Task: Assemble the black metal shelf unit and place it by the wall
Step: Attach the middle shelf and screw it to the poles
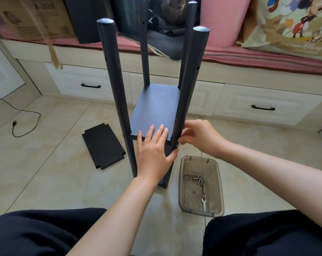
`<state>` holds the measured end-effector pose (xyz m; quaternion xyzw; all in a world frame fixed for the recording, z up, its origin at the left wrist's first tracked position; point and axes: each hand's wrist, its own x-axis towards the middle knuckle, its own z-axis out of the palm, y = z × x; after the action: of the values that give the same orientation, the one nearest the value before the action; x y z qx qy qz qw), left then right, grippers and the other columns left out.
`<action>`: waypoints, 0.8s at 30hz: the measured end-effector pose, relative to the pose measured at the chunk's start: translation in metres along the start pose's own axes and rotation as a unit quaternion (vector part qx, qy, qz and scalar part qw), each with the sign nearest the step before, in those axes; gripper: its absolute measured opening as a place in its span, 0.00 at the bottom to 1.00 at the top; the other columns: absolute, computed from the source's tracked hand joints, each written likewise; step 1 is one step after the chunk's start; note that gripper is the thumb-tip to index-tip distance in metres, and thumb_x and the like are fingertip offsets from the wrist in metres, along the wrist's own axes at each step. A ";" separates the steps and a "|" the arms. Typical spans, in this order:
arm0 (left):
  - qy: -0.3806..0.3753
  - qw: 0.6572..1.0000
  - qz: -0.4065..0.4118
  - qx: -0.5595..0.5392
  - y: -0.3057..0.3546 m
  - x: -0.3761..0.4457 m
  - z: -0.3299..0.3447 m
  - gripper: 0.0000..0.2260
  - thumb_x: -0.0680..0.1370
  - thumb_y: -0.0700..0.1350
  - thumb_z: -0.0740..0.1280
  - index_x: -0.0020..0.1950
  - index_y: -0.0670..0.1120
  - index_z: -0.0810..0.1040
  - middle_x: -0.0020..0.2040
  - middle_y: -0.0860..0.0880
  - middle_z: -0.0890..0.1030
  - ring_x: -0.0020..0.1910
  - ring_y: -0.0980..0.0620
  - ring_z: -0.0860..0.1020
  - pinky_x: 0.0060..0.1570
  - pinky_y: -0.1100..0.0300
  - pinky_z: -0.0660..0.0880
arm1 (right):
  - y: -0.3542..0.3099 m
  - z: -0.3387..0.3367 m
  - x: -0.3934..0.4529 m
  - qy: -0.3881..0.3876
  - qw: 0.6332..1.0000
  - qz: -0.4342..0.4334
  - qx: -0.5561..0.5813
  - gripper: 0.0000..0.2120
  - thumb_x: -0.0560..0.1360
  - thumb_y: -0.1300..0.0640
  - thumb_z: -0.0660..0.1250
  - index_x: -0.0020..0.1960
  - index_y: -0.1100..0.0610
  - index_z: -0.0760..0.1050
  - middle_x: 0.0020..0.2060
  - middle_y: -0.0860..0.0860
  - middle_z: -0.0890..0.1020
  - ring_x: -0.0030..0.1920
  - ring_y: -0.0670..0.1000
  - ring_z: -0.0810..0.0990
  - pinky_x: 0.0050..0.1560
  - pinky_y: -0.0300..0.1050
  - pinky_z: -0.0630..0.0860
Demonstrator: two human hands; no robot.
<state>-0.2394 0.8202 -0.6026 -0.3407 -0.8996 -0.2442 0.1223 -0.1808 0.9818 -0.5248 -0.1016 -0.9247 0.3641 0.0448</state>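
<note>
Knees (46,231): two dark-clothed legs fill the bottom edge, one on each side, with tiled floor (46,172) between them.
Bin (200,185): a clear grey plastic tub on the floor just right of the shelf unit, near the right knee.
Bolts (200,179): a small cluster of silver bolts lies in the bin's far half.
Wrench (204,205): a small flat silver wrench lies in the bin's near half.
Left hand (154,152): lies flat on the near edge of the panel, fingers straight and close together, thumb out to the right, touching the near right pole.
Right hand (199,135): at the near right pole, level with the panel; fingertips curl together at a small silver bolt on the pole. Whether they actually pinch it I cannot tell.
Shelf unit (156,108): stands upright on the floor in front of the person, four black poles rising around one fitted panel; it is not against a wall.
Panel (154,106): black, level, set between the four poles.
Near right pole (189,80): black tube with side holes and a grey cap on top.
Loose panel (103,145): black, notched corners, flat on the floor left of the unit.
Cable (18,115): black, curled on the floor at far left.
Drawers (263,106): white fronts with black handles behind the unit.
Bench top: pink mat (248,56), cardboard box (33,17), cartoon-print bag (294,24).
</note>
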 end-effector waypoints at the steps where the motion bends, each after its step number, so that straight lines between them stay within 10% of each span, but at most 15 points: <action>1: 0.012 1.000 0.001 0.005 0.000 -0.001 0.001 0.30 0.77 0.60 0.69 0.75 0.46 0.72 0.75 0.49 0.72 0.78 0.46 0.64 0.78 0.43 0.47 | 0.000 0.000 0.000 0.002 1.000 0.002 0.001 0.10 0.74 0.65 0.71 0.54 0.56 0.82 0.40 0.51 0.86 0.41 0.47 0.85 0.43 0.38 0.77; 13: 0.061 0.997 -0.010 0.055 0.007 -0.001 0.009 0.26 0.78 0.60 0.68 0.70 0.44 0.78 0.70 0.47 0.78 0.73 0.43 0.72 0.74 0.37 0.61 | -0.005 -0.005 0.005 0.020 0.997 -0.033 -0.068 0.03 0.71 0.63 0.74 0.43 0.58 0.85 0.37 0.52 0.84 0.39 0.48 0.83 0.45 0.46 0.81; 24: 0.118 0.991 0.011 0.069 0.005 -0.003 0.018 0.24 0.79 0.58 0.66 0.67 0.44 0.80 0.68 0.46 0.80 0.71 0.41 0.74 0.72 0.35 0.63 | 0.000 -0.010 0.004 -0.053 0.998 0.036 -0.002 0.12 0.75 0.58 0.73 0.58 0.55 0.79 0.48 0.49 0.85 0.49 0.47 0.83 0.52 0.41 0.79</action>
<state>-0.2346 0.8309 -0.6170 -0.3096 -0.8900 -0.2184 0.2537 -0.1833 0.9890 -0.5177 -0.1156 -0.9220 0.3690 -0.0180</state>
